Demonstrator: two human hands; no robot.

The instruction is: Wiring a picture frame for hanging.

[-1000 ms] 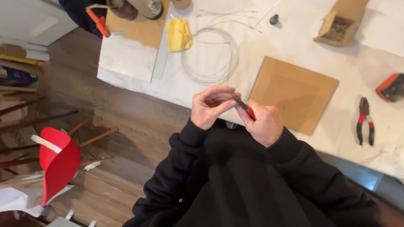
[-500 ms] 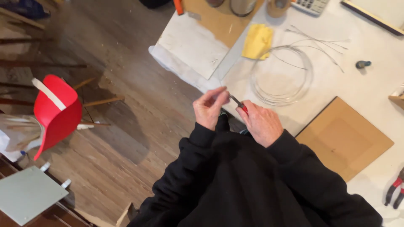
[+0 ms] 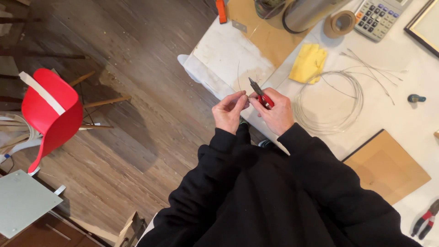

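Note:
My right hand (image 3: 275,111) grips small red-handled pliers (image 3: 259,93), whose dark jaws point up and left over the white table (image 3: 411,123). My left hand (image 3: 228,110) pinches a thin piece of wire (image 3: 239,78) between thumb and fingertips, right beside the plier jaws. The wire curves upward from my fingers. Both hands are close together at the table's left edge, above my black sleeves.
A coil of thin wire (image 3: 330,101) lies right of my hands, with a yellow cloth (image 3: 308,63), tape roll (image 3: 339,23) and calculator (image 3: 377,16) beyond. A cardboard sheet (image 3: 388,167) and second pliers (image 3: 425,219) lie at right. A red chair (image 3: 52,114) stands on the wood floor at left.
The view has swung, so the table sits further right and up. My hands stay together with pliers and wire; the plier jaws and the wire now show more plainly.

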